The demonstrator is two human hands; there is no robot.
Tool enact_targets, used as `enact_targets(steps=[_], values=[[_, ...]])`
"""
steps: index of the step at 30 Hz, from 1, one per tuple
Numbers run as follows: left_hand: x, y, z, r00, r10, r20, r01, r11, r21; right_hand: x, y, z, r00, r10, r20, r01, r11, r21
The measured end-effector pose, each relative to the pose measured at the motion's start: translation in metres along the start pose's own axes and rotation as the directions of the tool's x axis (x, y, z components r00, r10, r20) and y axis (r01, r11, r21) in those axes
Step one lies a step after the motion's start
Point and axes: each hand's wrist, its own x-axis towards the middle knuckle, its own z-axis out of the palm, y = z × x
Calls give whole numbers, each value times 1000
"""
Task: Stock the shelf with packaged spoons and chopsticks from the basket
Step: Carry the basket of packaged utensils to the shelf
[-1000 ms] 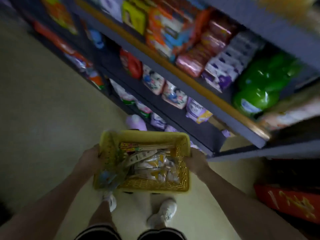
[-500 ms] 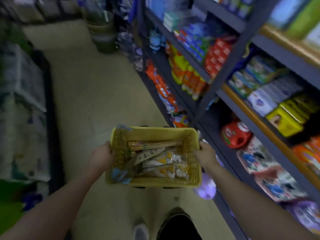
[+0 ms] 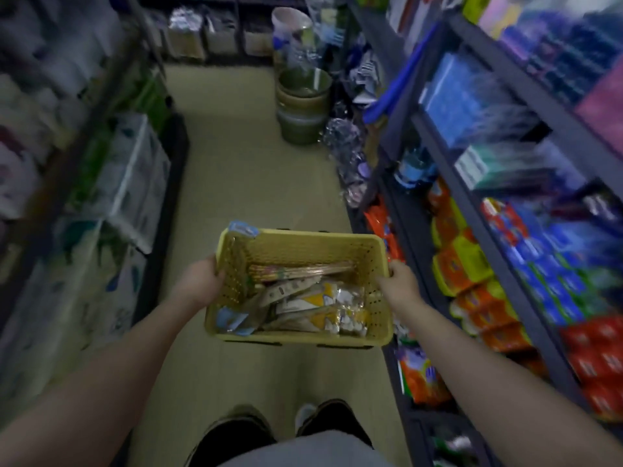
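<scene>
On your far left, stacked clear plastic storage boxes (image 3: 135,183) line the aisle, glossy and hard-edged. Your left hand (image 3: 199,284) grips the left wall of the yellow basket (image 3: 303,244), fingers curled over the rim, so the load stays level out in front of you. The basket is perforated plastic, rectangular, with rounded corners. Inside lie the goods not yet stocked: the packaged chopsticks (image 3: 300,269), long thin sticks in a clear sleeve, across the far side, and the packaged spoons (image 3: 337,308), crinkly film packs with yellow cards, piled toward the near right; blur leaves me unsure of the exact count. Your right hand (image 3: 399,284) clasps the right rim the same way, balancing the weight. Far ahead stand nested green buckets (image 3: 303,106). To your right the grey metal shelf (image 3: 499,264) carries soft orange and blue packets.
</scene>
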Motion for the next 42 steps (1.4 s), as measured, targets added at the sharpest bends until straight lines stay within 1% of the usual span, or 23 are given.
enact_targets(steps=[2, 5, 8, 13, 16, 19, 20, 24, 26, 29, 35, 39, 42], values=[[50, 1, -18, 999, -36, -22, 36, 999, -12, 48, -42, 9, 1000, -19, -8, 18, 1000, -25], [129, -2, -41, 996, -81, -42, 76, 992, -101, 122, -100, 28, 998, -61, -15, 59, 993, -103], [213, -5, -66, 996, -82, -47, 72, 980, -185, 197, -154, 58, 998, -69, -8, 68, 991, -117], [361, -2, -122, 998, -58, -1, 56, 976, -208, 308, -248, 101, 997, -53, -47, 49, 994, -100], [445, 6, -158, 998, -63, -9, 60, 983, -174, 370, -307, 115, 999, -13, -31, 10, 996, -88], [527, 19, -187, 1000, -23, -22, 20, 991, -129, 436, -353, 128, 998, 50, 23, -51, 999, 20], [555, 25, -194, 1000, -9, -19, 6, 993, -118, 460, -367, 133, 998, 57, 28, -58, 998, 21], [676, 46, -216, 1000, -11, 7, 12, 991, -132, 568, -423, 155, 996, 88, 26, -89, 995, 47], [740, 57, -227, 1000, -21, 12, 23, 990, -136, 629, -453, 166, 997, 81, 0, -81, 996, 40], [826, 79, -252, 1000, -29, 10, 30, 991, -127, 711, -504, 174, 995, 99, 11, -99, 995, 25], [981, 107, -301, 1000, -18, -1, 17, 984, -176, 845, -604, 190, 995, 98, 22, -98, 995, 7], [1091, 113, -326, 1000, 6, 11, -4, 986, -166, 932, -647, 223, 992, 124, 13, -124, 992, 11], [1188, 110, -337, 997, 38, 72, -30, 993, -116, 996, -673, 255, 984, 176, -26, -174, 983, 54]])
